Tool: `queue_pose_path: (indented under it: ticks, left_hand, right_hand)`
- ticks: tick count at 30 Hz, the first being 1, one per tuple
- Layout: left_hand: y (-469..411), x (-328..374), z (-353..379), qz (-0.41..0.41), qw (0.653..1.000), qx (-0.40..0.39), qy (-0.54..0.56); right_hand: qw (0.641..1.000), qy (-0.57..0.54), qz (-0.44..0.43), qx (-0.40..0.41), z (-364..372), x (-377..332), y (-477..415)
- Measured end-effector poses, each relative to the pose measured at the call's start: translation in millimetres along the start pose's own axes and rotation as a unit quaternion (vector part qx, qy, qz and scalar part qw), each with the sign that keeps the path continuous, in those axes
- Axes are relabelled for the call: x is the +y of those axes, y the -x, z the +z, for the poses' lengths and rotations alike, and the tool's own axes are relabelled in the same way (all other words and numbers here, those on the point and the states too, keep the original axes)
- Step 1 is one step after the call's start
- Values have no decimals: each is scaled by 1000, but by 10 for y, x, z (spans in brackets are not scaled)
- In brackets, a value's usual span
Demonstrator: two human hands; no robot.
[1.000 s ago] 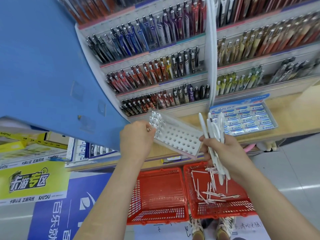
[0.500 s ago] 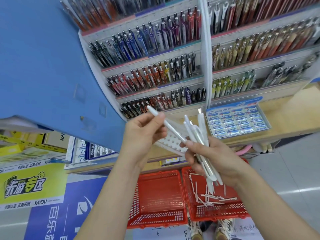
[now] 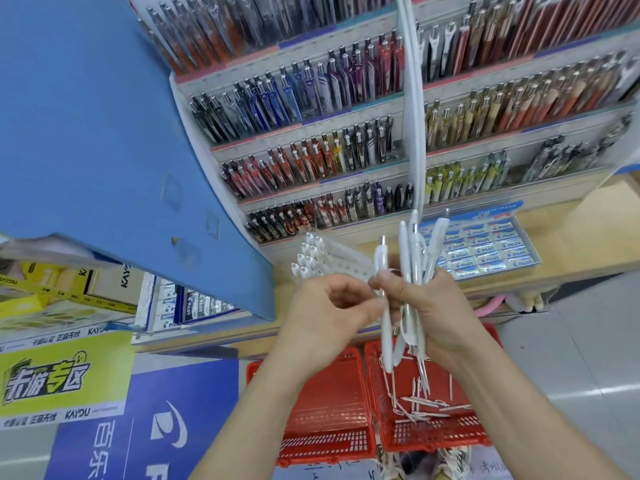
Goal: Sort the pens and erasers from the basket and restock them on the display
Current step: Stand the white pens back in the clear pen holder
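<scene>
Floor-level red basket (image 3: 433,441) holds loose pens (image 3: 420,401); right hand (image 3: 446,317) grips a pen bundle (image 3: 414,251), left hand (image 3: 322,313) pinches one pen (image 3: 381,261).

Glossy plastic pens (image 3: 403,251); red plastic lattice basket (image 3: 322,393); matt wood counter (image 3: 588,233).

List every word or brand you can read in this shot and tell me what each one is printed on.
"PILOT": eraser boxes in the tray.
"PILOT": packs under the blue panel.
"卡游专区": yellow poster.
"KAYOU": same poster, lower edge; also the cardboard box.
"百乐": blue banner.
Too blurred to read: tray header, shelf strips.
</scene>
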State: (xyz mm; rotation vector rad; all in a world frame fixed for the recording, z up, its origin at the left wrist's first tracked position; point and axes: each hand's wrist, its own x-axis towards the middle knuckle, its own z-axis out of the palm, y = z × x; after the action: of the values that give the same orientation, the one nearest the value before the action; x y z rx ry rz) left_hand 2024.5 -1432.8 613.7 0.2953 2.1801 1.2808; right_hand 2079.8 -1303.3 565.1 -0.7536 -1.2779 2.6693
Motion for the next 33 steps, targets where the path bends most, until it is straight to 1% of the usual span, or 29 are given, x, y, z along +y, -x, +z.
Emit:
queue_pose_path:
  ticks: [2, 3, 4, 6, 8, 10, 11, 13, 16, 18, 21, 24, 33]
  left_hand:
    - [-41, 37, -75, 14, 999, 25, 37]
    - [-68, 67, -115, 23, 999, 29, 39]
    - [-96, 103, -147, 29, 999, 16, 27]
    - [-133, 180, -194, 33, 999, -34, 8]
    - [-178, 214, -256, 35, 997, -61, -2]
    - [-222, 221, -349, 46, 997, -50, -22]
    - [-248, 217, -405, 50, 998, -31, -23]
    - [-315, 221, -521, 58, 997, 41, -10]
    - [-494, 151, -668, 74, 983, 167, -25]
    - [-635, 52, -692, 73, 973, 214, -51]
    - [-778, -97, -590, 67, 966, 224, -105]
    - [-866, -207, -467, 86, 962, 216, -143]
    - [-992, -367, -277, 125, 945, 210, -217]
  right_hand:
    - [997, 68, -10, -24, -31, -25, -1]
    - [995, 94, -10, -42, -35, -40, 7]
    - [992, 112, -7, -59, -27, -53, 15]
    - [986, 141, -1, -87, 6, -65, 25]
    - [982, 164, 0, -97, 48, -59, 28]
    - [985, 158, 9, -73, 50, -45, 18]
    - [988, 142, 15, -53, 26, -31, 8]
    - [995, 98, 25, -5, -57, 15, -20]
    - [995, 66, 40, 61, -223, 116, -59]
    - [994, 62, 46, 80, -305, 170, -65]
    - [992, 71, 43, 93, -373, 236, -55]
    - [991, 78, 37, 104, -416, 296, -49]
    - [990, 49, 64, 114, -503, 330, -24]
